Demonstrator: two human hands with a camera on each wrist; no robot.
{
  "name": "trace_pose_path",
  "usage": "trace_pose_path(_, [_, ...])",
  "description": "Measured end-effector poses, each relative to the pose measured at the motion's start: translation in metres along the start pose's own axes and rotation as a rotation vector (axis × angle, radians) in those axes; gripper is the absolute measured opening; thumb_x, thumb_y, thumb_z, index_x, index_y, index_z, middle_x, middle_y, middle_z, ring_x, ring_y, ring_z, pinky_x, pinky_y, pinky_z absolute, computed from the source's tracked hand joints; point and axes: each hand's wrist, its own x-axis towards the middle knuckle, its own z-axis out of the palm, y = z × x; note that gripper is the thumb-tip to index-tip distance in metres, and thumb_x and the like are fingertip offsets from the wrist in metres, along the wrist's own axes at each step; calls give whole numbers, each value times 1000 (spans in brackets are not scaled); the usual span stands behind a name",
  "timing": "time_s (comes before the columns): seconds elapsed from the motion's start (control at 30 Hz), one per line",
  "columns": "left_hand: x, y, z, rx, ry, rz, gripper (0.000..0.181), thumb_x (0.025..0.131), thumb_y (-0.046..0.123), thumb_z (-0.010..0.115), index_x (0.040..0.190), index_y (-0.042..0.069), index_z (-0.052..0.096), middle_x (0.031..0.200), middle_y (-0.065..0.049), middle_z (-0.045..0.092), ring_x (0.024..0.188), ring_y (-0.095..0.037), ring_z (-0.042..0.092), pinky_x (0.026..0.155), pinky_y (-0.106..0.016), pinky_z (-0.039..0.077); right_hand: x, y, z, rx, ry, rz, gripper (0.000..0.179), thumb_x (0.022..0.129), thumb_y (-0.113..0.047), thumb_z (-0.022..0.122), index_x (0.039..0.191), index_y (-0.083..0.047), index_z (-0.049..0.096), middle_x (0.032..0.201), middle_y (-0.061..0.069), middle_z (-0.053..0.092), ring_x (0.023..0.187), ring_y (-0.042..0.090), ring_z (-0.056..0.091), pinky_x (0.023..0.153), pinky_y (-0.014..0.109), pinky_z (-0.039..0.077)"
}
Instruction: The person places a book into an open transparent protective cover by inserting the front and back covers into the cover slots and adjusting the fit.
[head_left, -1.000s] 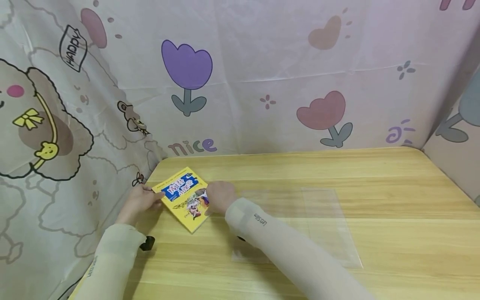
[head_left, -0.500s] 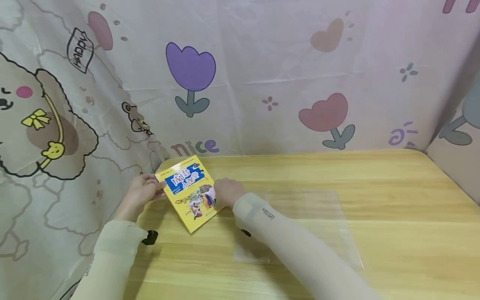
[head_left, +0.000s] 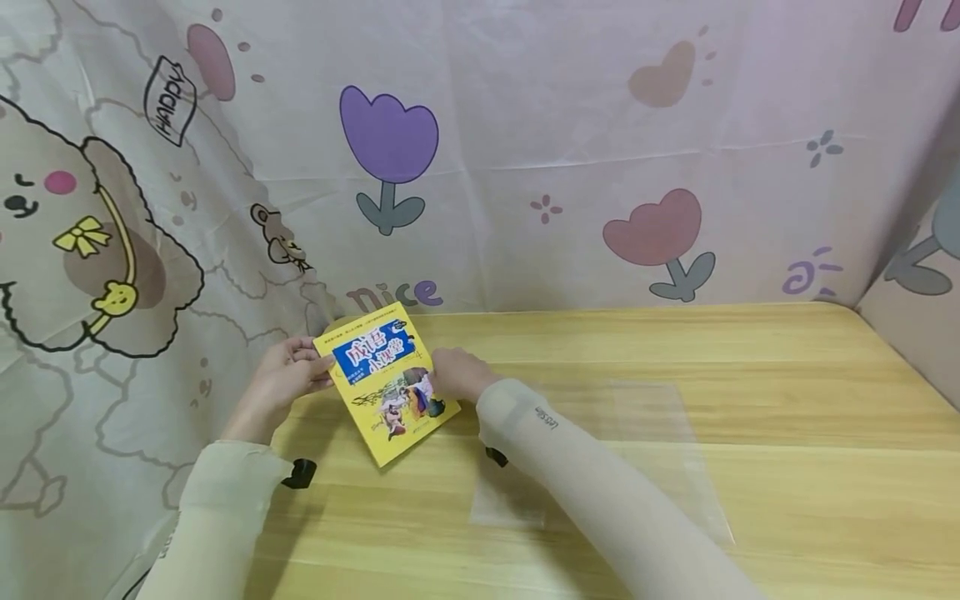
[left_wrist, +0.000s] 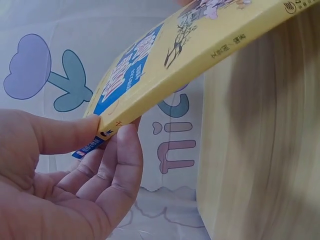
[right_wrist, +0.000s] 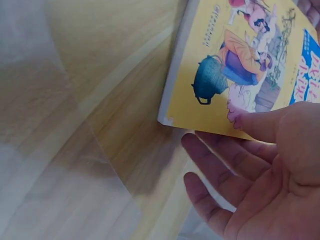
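Note:
A yellow paperback book [head_left: 393,392] with a blue title panel and drawn figures on its cover is held tilted up at the table's left side. My left hand [head_left: 288,375] pinches its spine edge near the top, thumb on the cover and fingers beneath, as the left wrist view shows on the book [left_wrist: 150,70]. At the opposite edge my right hand [head_left: 461,373] grips it, with the thumb on the cover and several fingers under it in the right wrist view, where the book's corner [right_wrist: 172,112] is lifted off the wood.
A clear plastic book cover [head_left: 667,450] lies flat on the wooden table [head_left: 810,467], partly under my right forearm. Printed cloth walls [head_left: 510,100] stand behind the table and along its left side. A black wrist strap piece [head_left: 300,473] shows at my left wrist.
The book has risen from lying near the tabletop and tilted its cover up toward me. Both hands moved with it, the right slightly rightward and up. The view shifted a little.

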Motion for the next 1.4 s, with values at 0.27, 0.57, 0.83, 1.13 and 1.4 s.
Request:
trace_pose_path(0.27, [-1, 0, 0, 1, 5, 19, 34, 108, 6, 59, 138, -4, 46, 93, 7, 68, 81, -3, 71, 79, -24, 65, 6, 0, -1, 121, -1, 19, 35, 107, -27, 67, 136, -6, 67, 110, 6, 70, 97, 20, 63, 96, 34, 57])
trace_pose_path(0.57, [1, -3, 0, -5, 35, 22, 32, 108, 7, 59, 136, -3, 48, 92, 9, 69, 82, -3, 72, 78, -23, 65, 0, 6, -7, 120, 18, -8, 22, 105, -29, 71, 113, -8, 69, 98, 2, 69, 90, 18, 63, 85, 30, 54])
trace_pose_path(0.83, [2, -5, 1, 20, 84, 19, 35, 108, 12, 64, 136, -4, 52, 95, 13, 74, 83, -2, 73, 83, -25, 66, -8, 10, -13, 122, 27, -61, 20, 103, -27, 75, 101, -9, 67, 92, 2, 67, 86, 16, 60, 80, 27, 51])
trace_pose_path(1.13, [2, -3, 4, 31, 106, 33, 36, 108, 14, 65, 136, -6, 55, 101, 6, 77, 84, -1, 74, 87, -26, 66, -16, 17, -19, 168, 23, -132, 21, 105, -26, 72, 96, -8, 65, 86, 4, 63, 79, 15, 57, 68, 24, 48])
trace_pose_path(1.4, [0, 1, 10, 56, 91, 36, 37, 108, 13, 63, 137, -8, 56, 121, -13, 78, 86, -1, 73, 88, -26, 65, -25, 24, -27, 247, -5, -166, 18, 104, -21, 73, 97, -7, 64, 94, 12, 73, 83, 24, 70, 64, 21, 54])
